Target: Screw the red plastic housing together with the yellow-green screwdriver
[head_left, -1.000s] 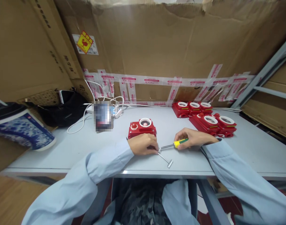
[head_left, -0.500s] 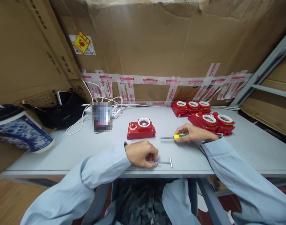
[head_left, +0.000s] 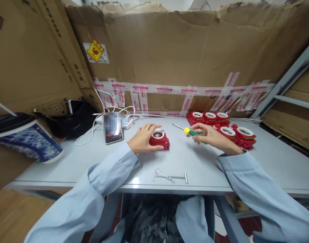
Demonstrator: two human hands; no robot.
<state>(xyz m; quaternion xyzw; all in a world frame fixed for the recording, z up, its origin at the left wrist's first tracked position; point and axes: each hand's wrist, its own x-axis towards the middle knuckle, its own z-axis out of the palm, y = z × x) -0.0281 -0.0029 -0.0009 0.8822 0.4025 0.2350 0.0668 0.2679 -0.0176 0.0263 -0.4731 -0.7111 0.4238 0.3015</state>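
My left hand (head_left: 143, 138) is wrapped over the left part of a red box with a white ring and round window (head_left: 165, 143), thumb along its near side. The box rests flat on the grey table, its left part hidden under my fingers. In my right hand (head_left: 205, 135) is a screwdriver (head_left: 191, 132) with a yellow and green handle, raised off the table. Its thin metal shaft points left toward the box, tip apart from it. Nearer the table's front edge lie a T-shaped metal bar (head_left: 179, 177) and a thin, chain-like metal piece (head_left: 161, 174).
Several similar red boxes (head_left: 226, 132) are grouped at the back right. On the left are a phone (head_left: 114, 136), white cables (head_left: 90, 135), a black bag (head_left: 82, 125) and a large blue-and-white cup (head_left: 33, 141). A cardboard wall (head_left: 159, 50) closes off the back.
My left hand has left the T-shaped bar and chain-like piece and moved up onto the red box. My right hand has lifted the screwdriver slightly, its tip now higher.
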